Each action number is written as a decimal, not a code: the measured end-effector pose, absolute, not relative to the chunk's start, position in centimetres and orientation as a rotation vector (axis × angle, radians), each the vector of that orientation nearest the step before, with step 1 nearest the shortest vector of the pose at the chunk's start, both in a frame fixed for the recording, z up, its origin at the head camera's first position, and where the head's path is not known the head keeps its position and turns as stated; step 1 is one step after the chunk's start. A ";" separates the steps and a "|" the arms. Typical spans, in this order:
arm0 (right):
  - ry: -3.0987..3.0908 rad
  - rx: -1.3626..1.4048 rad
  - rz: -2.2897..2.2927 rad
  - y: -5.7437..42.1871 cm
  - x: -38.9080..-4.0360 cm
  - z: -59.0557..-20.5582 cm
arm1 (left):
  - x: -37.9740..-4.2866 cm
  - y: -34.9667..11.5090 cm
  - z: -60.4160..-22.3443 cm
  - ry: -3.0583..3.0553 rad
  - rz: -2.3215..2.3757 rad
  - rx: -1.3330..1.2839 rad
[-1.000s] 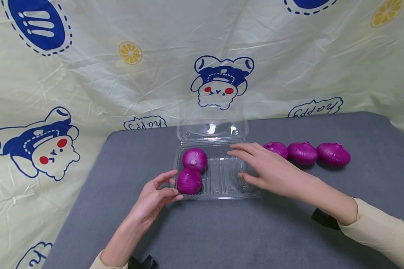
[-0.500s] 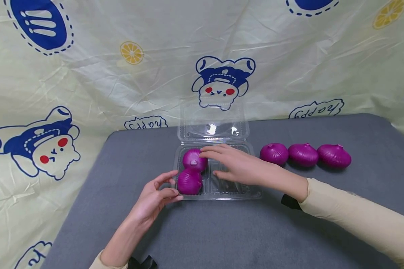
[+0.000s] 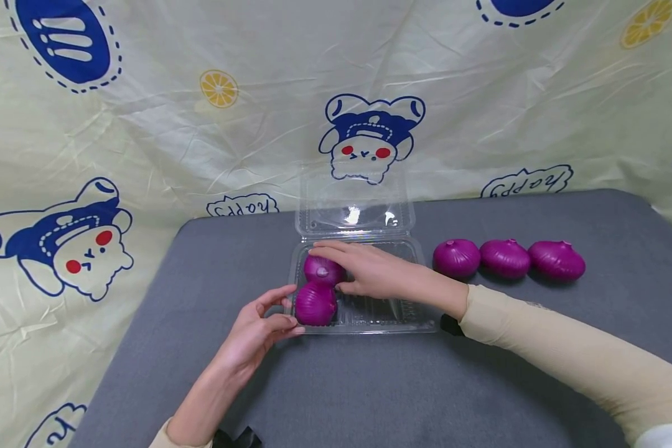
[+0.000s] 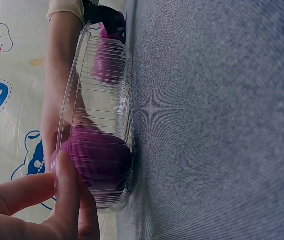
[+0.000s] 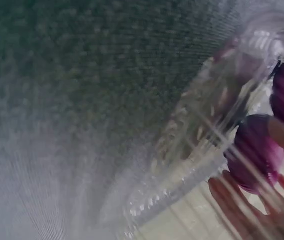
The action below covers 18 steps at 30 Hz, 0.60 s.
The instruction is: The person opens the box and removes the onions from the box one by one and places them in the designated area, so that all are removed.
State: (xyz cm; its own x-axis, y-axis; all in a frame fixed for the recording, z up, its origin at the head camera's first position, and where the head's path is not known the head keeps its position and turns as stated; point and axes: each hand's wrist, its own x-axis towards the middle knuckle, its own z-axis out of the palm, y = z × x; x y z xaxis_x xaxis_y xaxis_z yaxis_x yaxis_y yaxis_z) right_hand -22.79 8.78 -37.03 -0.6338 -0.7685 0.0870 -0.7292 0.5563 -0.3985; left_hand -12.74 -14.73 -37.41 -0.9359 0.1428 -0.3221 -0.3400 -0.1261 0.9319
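A clear plastic clamshell box (image 3: 386,327) stands on the table with its lid (image 3: 353,214) raised at the back. Two purple onions lie in its left part, a far onion (image 3: 317,267) and a near onion (image 3: 315,303). My left hand (image 3: 260,323) pinches the box's left front rim between thumb and fingers, seen close in the left wrist view. From the right, my right hand (image 3: 369,270) reaches over the box. Its fingers curve round the far onion, thumb on the right side; in the right wrist view, fingers flank that onion (image 5: 254,150).
To the right of the box, three more purple onions stand in a row: one nearest the box (image 3: 456,258), a middle one (image 3: 505,258) and an outer one (image 3: 557,260). A grey cloth covers the table (image 3: 369,392). Behind hangs a printed curtain (image 3: 280,137).
My right hand has moved left from the box's right side to the far onion, its fingers closing round it. The left hand keeps its place on the rim.
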 end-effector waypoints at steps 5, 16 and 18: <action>2.699 -1.241 -0.574 8.1 -23.4 -37.9 | -12.7 -14.8 -37.4 1.831 2.124 -0.215; 2.743 -1.244 -0.611 8.3 -23.6 -38.1 | -12.7 -14.8 -37.4 1.827 2.123 -0.212; 2.762 -1.242 -0.622 8.5 -23.6 -37.9 | -12.8 -14.9 -37.4 1.830 2.122 -0.214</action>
